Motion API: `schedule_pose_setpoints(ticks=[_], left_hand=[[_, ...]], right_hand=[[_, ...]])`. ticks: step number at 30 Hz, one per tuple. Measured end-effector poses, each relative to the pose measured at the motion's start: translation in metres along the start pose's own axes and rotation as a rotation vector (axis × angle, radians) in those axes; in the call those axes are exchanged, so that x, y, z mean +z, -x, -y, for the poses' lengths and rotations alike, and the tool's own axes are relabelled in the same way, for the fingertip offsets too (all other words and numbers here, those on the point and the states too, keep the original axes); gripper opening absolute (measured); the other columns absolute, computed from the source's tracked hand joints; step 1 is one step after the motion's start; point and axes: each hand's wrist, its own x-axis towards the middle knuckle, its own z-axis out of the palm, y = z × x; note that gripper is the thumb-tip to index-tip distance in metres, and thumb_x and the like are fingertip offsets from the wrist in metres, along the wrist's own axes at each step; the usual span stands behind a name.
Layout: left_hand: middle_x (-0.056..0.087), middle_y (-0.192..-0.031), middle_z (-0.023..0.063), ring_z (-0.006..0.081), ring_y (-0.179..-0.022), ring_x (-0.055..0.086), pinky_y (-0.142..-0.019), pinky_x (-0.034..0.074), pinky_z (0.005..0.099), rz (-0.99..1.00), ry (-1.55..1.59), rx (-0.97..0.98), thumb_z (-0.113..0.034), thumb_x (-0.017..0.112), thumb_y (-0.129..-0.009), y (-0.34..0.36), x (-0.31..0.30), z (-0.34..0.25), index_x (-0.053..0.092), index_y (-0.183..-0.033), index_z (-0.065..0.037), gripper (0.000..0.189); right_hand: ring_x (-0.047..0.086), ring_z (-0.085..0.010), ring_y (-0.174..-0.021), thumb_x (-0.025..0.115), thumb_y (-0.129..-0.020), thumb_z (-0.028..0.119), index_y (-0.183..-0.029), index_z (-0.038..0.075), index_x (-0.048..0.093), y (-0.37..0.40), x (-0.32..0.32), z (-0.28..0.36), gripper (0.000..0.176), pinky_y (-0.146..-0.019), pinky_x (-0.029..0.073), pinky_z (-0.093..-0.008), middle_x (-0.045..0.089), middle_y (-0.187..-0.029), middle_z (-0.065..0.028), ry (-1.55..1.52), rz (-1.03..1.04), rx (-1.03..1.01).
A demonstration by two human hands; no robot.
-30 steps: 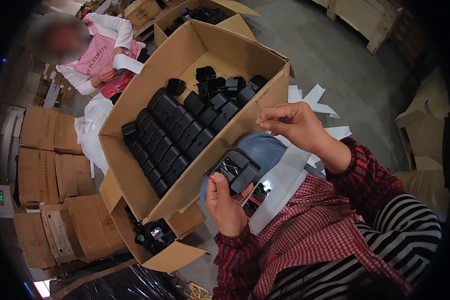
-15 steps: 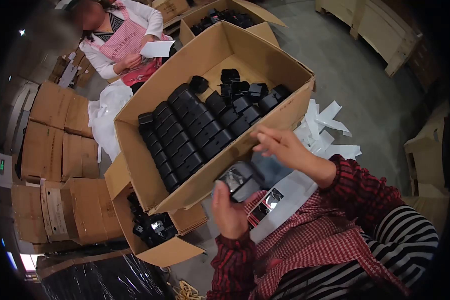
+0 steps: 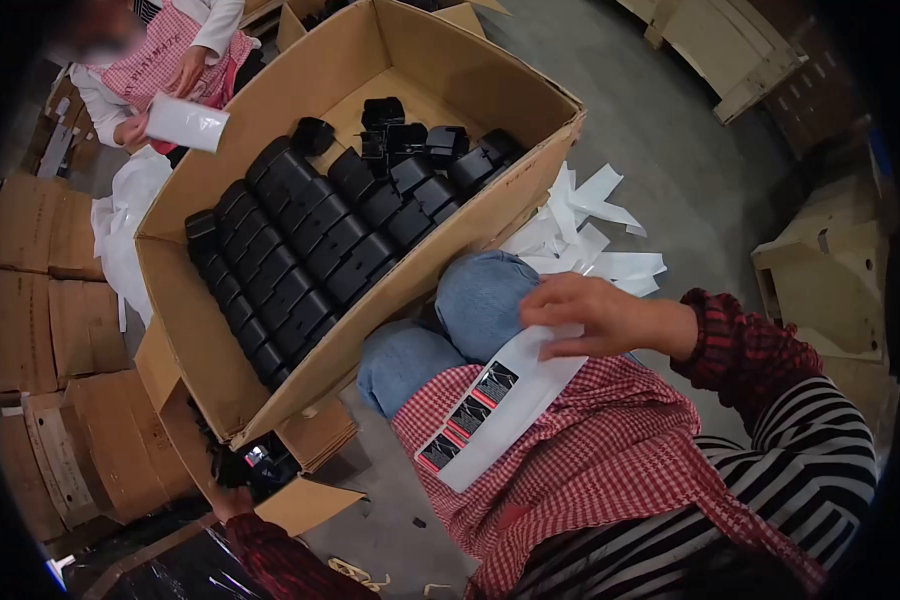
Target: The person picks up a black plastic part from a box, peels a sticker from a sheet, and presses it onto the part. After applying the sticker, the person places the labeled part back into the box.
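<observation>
My right hand (image 3: 595, 315) pinches the upper end of a white label strip (image 3: 510, 405) that lies across the checked apron (image 3: 620, 420) on my lap. Several black labels with red edges run along the strip. My left hand (image 3: 232, 503) reaches down at the lower box (image 3: 315, 505), beside dark parts (image 3: 265, 462); its fingers are mostly hidden. A large open carton (image 3: 490, 230) stands in front of my knees, holding rows of black plastic parts (image 3: 315, 215) and a looser group at its far end.
A co-worker (image 3: 175, 50) at the upper left holds a white sheet (image 3: 187, 122). Torn white strips (image 3: 595, 200) lie on the floor right of the carton. Stacked brown cartons (image 3: 45, 330) line the left, and wooden crates (image 3: 820, 270) stand right.
My left hand has gone down left to the lower box, and the black part it held is no longer in it. My right hand now grips the label strip. The view has shifted.
</observation>
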Motion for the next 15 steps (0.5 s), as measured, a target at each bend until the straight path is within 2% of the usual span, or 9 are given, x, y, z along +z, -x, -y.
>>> schedule_pose_setpoints(ticks=[1, 2, 4, 6, 8, 10, 12, 14, 15], left_hand=[[0.052, -0.123, 0.0149, 0.0259, -0.110, 0.054, -0.093, 0.044, 0.0351, 0.085, -0.156, -0.082, -0.030, 0.052, -0.095, -0.005, 0.000, 0.006, 0.039, -0.130, -0.002, 0.047], [0.052, -0.123, 0.0149, 0.0259, -0.110, 0.054, -0.093, 0.044, 0.0351, 0.087, -0.158, -0.083, -0.030, 0.052, -0.095, 0.010, 0.015, 0.013, 0.039, -0.130, -0.002, 0.047], [0.053, -0.124, 0.0155, 0.0251, -0.111, 0.053, -0.089, 0.045, 0.0370, 0.227, -0.373, 0.376, -0.024, 0.061, -0.090, 0.081, 0.071, 0.042, 0.045, -0.126, -0.004, 0.044], [0.047, -0.132, 0.0137, 0.0221, -0.115, 0.049, -0.095, 0.038, 0.0338, 0.446, -0.582, 0.490, -0.023, 0.061, -0.089, 0.139, 0.100, 0.069, 0.042, -0.129, -0.004, 0.048], [0.045, -0.135, 0.0136, 0.0236, -0.119, 0.046, -0.098, 0.035, 0.0352, 0.189, -0.886, 0.857, -0.017, 0.065, -0.087, 0.223, 0.137, 0.076, 0.043, -0.128, -0.004, 0.049], [0.043, -0.138, 0.0128, 0.0249, -0.124, 0.042, -0.101, 0.034, 0.0359, 0.188, -0.832, 0.886, -0.015, 0.066, -0.086, 0.255, 0.146, 0.082, 0.043, -0.128, -0.004, 0.049], [0.047, -0.135, 0.0136, 0.0267, -0.124, 0.044, -0.102, 0.035, 0.0383, 0.587, -0.562, 0.498, -0.014, 0.068, -0.083, 0.276, 0.150, 0.092, 0.046, -0.127, -0.003, 0.050], [0.055, -0.126, 0.0139, 0.0260, -0.119, 0.051, -0.099, 0.039, 0.0381, 1.043, -0.798, 0.737, -0.011, 0.069, -0.081, 0.311, 0.175, 0.092, 0.048, -0.127, -0.003, 0.050], [0.058, -0.120, 0.0136, 0.0248, -0.112, 0.056, -0.094, 0.042, 0.0363, 1.130, -0.818, 0.651, -0.009, 0.069, -0.081, 0.324, 0.185, 0.095, 0.051, -0.125, -0.003, 0.047]], right_hand=[[0.059, -0.0279, -0.098, 0.073, -0.076, 0.016, -0.107, 0.007, 0.059, -0.002, 0.008, 0.006, 0.036, -0.094, 0.043, -0.0476, 0.060, -0.103, -0.0085, 0.020, 0.016, -0.084], [0.059, -0.0279, -0.098, 0.073, -0.076, 0.016, -0.107, 0.007, 0.059, -0.005, 0.015, 0.010, 0.036, -0.094, 0.043, -0.0476, 0.060, -0.103, -0.0085, 0.021, 0.016, -0.082], [0.055, -0.0271, -0.109, 0.077, -0.071, 0.012, -0.114, 0.008, 0.056, -0.011, 0.028, 0.011, 0.047, -0.102, 0.033, -0.0540, 0.056, -0.112, -0.0097, 0.095, 0.149, 0.020], [0.057, -0.0261, -0.103, 0.076, -0.071, 0.013, -0.110, 0.008, 0.058, -0.012, 0.037, 0.006, 0.043, -0.102, 0.034, -0.0523, 0.058, -0.105, -0.0089, 0.117, 0.113, 0.002], [0.059, -0.0251, -0.098, 0.075, -0.071, 0.014, -0.105, 0.008, 0.060, -0.014, 0.043, -0.003, 0.038, -0.102, 0.035, -0.0506, 0.060, -0.098, -0.0080, 0.145, 0.076, -0.028], [0.062, -0.0233, -0.090, 0.075, -0.070, 0.013, -0.101, 0.009, 0.062, -0.009, 0.045, -0.014, 0.033, -0.100, 0.037, -0.0479, 0.063, -0.085, -0.0062, 0.105, 0.051, -0.001], [0.063, -0.0233, -0.086, 0.075, -0.070, 0.012, -0.099, 0.010, 0.063, -0.009, 0.042, -0.012, 0.031, -0.099, 0.038, -0.0466, 0.063, -0.079, -0.0058, 0.086, 0.035, -0.003], [0.063, -0.0233, -0.082, 0.075, -0.069, 0.012, -0.097, 0.010, 0.064, -0.011, 0.039, -0.009, 0.030, -0.098, 0.039, -0.0452, 0.062, -0.072, -0.0054, 0.059, 0.025, -0.018], [0.064, -0.0218, -0.080, 0.076, -0.068, 0.011, -0.099, 0.010, 0.065, -0.012, 0.036, -0.008, 0.033, -0.098, 0.039, -0.0453, 0.064, -0.074, -0.0052, 0.085, 0.071, -0.018]])
